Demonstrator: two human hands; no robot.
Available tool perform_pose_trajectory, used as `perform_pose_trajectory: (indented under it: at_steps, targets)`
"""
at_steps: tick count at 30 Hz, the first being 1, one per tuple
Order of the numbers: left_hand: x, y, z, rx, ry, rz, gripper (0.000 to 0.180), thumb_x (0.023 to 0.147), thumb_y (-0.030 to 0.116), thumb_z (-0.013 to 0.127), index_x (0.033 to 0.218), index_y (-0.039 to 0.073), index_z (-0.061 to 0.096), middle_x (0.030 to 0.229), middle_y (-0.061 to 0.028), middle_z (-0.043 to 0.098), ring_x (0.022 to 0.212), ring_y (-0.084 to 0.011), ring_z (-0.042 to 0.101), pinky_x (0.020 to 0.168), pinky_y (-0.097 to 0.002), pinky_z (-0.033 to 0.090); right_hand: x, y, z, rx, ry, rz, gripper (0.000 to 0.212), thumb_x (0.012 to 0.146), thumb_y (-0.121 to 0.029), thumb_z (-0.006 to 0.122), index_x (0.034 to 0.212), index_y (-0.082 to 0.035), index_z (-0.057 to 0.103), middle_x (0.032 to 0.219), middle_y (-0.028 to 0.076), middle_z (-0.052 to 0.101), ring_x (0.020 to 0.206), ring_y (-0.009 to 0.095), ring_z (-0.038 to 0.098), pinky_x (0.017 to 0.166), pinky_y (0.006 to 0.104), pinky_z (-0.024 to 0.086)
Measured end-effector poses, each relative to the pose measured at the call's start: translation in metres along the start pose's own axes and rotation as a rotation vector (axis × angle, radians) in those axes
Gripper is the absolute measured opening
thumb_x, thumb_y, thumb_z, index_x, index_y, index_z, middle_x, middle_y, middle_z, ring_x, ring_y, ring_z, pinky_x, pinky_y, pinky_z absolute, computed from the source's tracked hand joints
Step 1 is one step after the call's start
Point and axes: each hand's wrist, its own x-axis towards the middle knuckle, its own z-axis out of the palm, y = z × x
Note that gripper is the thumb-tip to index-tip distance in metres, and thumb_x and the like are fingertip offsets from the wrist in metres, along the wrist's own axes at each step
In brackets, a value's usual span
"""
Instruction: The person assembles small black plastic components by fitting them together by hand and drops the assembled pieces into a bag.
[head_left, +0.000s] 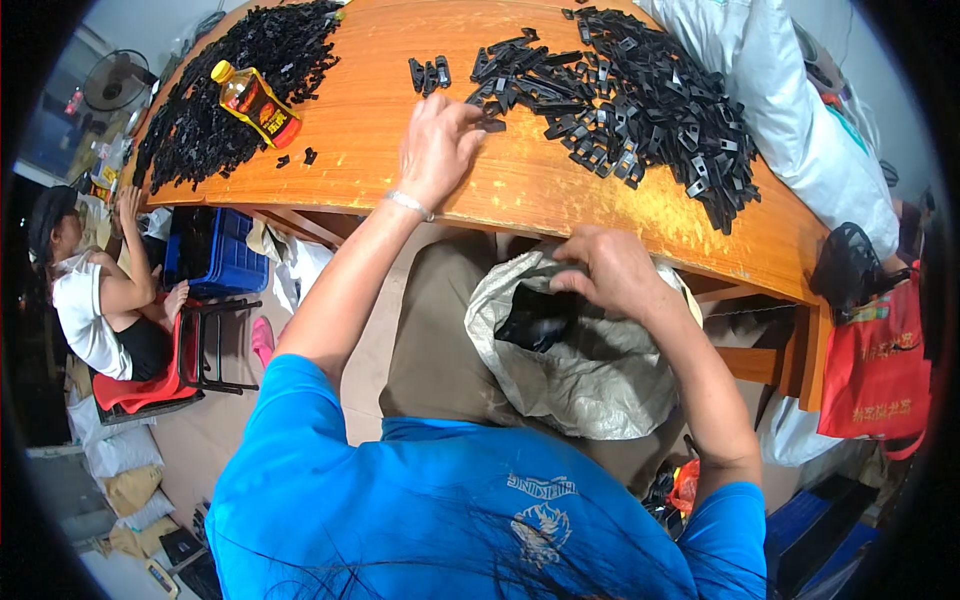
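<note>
My left hand (437, 148) reaches over the table's front part, its fingers bent around the end of a small black plastic clip (492, 125). Just beyond it, a few more black clips (430, 75) stand side by side. To the right spreads a large heap of black plastic clips (640, 95). My right hand (612, 268) hovers at the mouth of a pale woven sack (600, 385) on my lap, fingers curved down and apart with nothing visible between them. Dark pieces (535, 320) lie inside the sack, partly in shadow.
The wooden table (400, 190) carries another heap of small black parts (190, 130) at left, with a yellow-capped bottle (257, 105) on it. White sacks (790, 130) line the right edge. A person (105, 290) sits at left, near a blue crate (215, 250). A red bag (875, 365) hangs right.
</note>
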Motion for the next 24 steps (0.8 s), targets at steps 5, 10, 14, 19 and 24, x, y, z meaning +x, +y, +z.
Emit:
perform_pose_trajectory:
  at_steps: [5,10,14,19,24]
  targets:
    - [0.009,-0.016,0.020,0.025,0.000,-0.001,0.029,0.086,0.016,0.083,0.113,0.008,0.076,0.110,-0.0117,0.065,0.109,-0.0345,0.064,0.093,-0.0441,0.052,0.070,0.009,0.001,-0.075,0.213,0.019,0.018,0.089,-0.021,0.080,0.100,-0.007,0.079,0.094,0.015,0.071,0.091,0.039,0.071,0.079,0.0477,0.056]
    - [-0.004,-0.002,0.026,-0.065,-0.036,0.022,0.028,0.086,0.012,0.083,0.112,0.005,0.075,0.107,-0.0142,0.067,0.105,-0.0364,0.065,0.090,-0.0448,0.054,0.144,0.014,0.013,-0.101,0.475,-0.006,0.019,0.087,-0.012,0.076,0.106,-0.006,0.078,0.110,0.017,0.070,0.093,0.041,0.072,0.082,0.0492,0.058]
    - [-0.011,0.005,0.018,-0.207,-0.112,0.006,0.027,0.089,0.013,0.082,0.112,0.001,0.073,0.105,-0.0161,0.070,0.100,-0.0327,0.069,0.086,-0.0416,0.056,0.156,0.027,0.020,-0.154,0.398,-0.005,0.016,0.089,-0.012,0.075,0.103,-0.006,0.076,0.104,0.018,0.068,0.097,0.039,0.073,0.083,0.0494,0.058]
    - [0.015,-0.016,0.017,-0.230,-0.063,-0.075,0.026,0.095,0.018,0.078,0.113,0.000,0.073,0.106,-0.0163,0.072,0.097,-0.0307,0.071,0.086,-0.0398,0.057,0.139,0.032,0.016,-0.222,0.390,0.007,0.016,0.091,-0.018,0.074,0.101,-0.006,0.074,0.101,0.020,0.068,0.092,0.039,0.073,0.078,0.0497,0.058]
    - [0.059,-0.023,0.034,0.068,-0.008,-0.086,0.027,0.093,0.021,0.078,0.110,0.002,0.075,0.110,-0.0209,0.073,0.106,-0.0394,0.069,0.094,-0.0471,0.055,0.119,0.027,0.008,-0.226,0.461,-0.016,0.016,0.094,-0.020,0.071,0.101,-0.005,0.068,0.090,0.020,0.069,0.080,0.042,0.072,0.070,0.0518,0.056]
